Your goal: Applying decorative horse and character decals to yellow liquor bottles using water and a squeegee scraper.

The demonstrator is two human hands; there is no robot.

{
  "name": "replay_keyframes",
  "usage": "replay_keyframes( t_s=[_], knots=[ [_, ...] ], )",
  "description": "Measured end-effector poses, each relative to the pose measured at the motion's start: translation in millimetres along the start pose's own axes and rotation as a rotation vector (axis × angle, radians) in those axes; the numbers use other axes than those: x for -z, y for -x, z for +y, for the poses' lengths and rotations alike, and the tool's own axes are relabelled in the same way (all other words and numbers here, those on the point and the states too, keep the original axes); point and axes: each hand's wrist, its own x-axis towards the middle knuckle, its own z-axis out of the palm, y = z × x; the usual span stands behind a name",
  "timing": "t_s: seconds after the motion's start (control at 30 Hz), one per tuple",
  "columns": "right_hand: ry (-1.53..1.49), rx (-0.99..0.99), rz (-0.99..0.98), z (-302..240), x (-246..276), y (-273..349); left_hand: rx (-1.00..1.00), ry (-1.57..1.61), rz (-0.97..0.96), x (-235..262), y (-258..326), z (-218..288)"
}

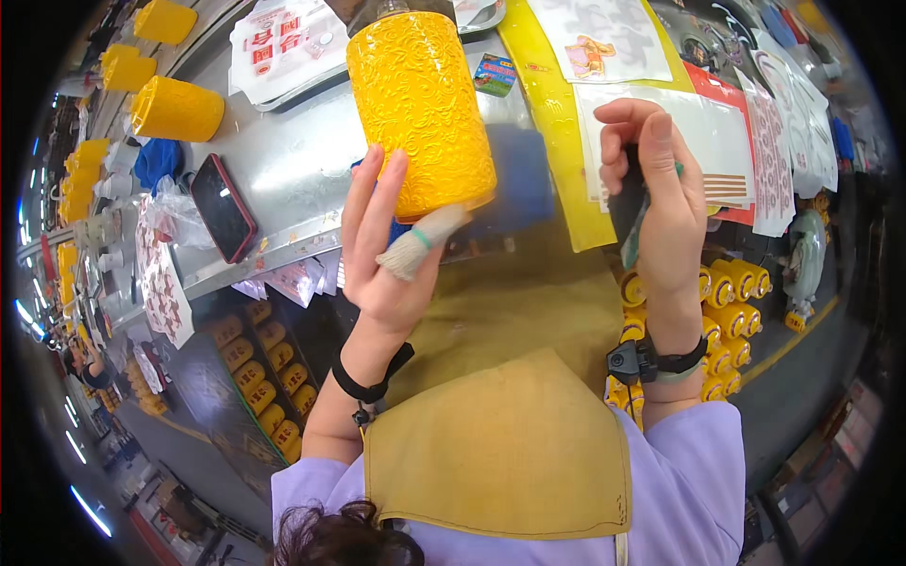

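A yellow bottle (420, 113) with raised swirling relief is tilted, its neck toward the far edge and its base toward me. My left hand (392, 255) is at the base end, two fingers up along its side; a white cloth finger cover (420, 245) with a green band presses near its bottom rim. Farther right, my right hand (665, 198) is raised, fingers curled round a dark flat piece (628, 203) whose exact kind I cannot make out. A blue cloth (514, 174), blurred, lies behind the bottle's right side.
A metal table (302, 160) holds a red-edged phone (224, 208), white printed sheets (288, 47) and a yellow mat (557, 160) with decal sheets (604, 38). Yellow containers (177, 108) stand at left. Several yellow bottles (731, 311) are stacked low at right; others sit in a crate (269, 368).
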Motion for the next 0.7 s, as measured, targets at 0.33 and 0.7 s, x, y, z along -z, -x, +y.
replay_keyframes(
  t_s=[0.33, 0.7],
  knots=[
    [0.051, -0.025, -0.052, -5.6, -0.4, 4.7, 0.319, 0.443, 0.188, -9.7, 11.2, -2.3],
    [-0.028, 0.012, -0.117, -3.5, -11.7, 5.8, -0.028, 0.190, -0.029, -3.2, -1.2, -12.6]
  ],
)
